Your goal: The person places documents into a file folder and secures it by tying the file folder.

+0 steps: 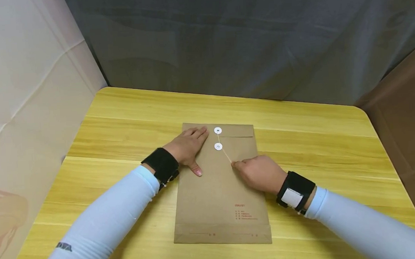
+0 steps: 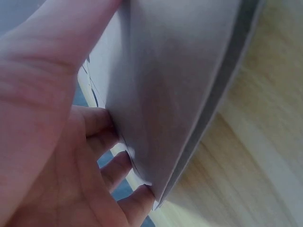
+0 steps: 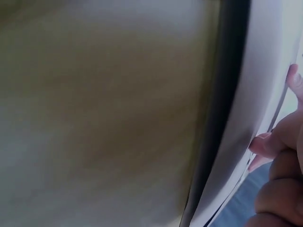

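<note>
Envelope (image 1: 219,191) sits mid-frame on the worktop (image 1: 122,122). Left hand (image 1: 189,148) lies flat, pinning the flap; right hand (image 1: 259,173) pinches the string (image 1: 226,156). I'd keep that string taut and circle the lower button (image 1: 218,146) cleanly.

Head view: even, soft, fairly bright light from above; the wooden table (image 1: 299,140) shows a mild sheen along its far half, without harsh glare. Faint shadows lie beneath the forearms at the lower left and lower right. Focus is sharp at centre; the table edges bow slightly toward the frame borders. Left wrist view: dimmer, close-range, softly defocused throughout. Right wrist view: heavily blurred, with the left two thirds of the frame a featureless smear.
</note>
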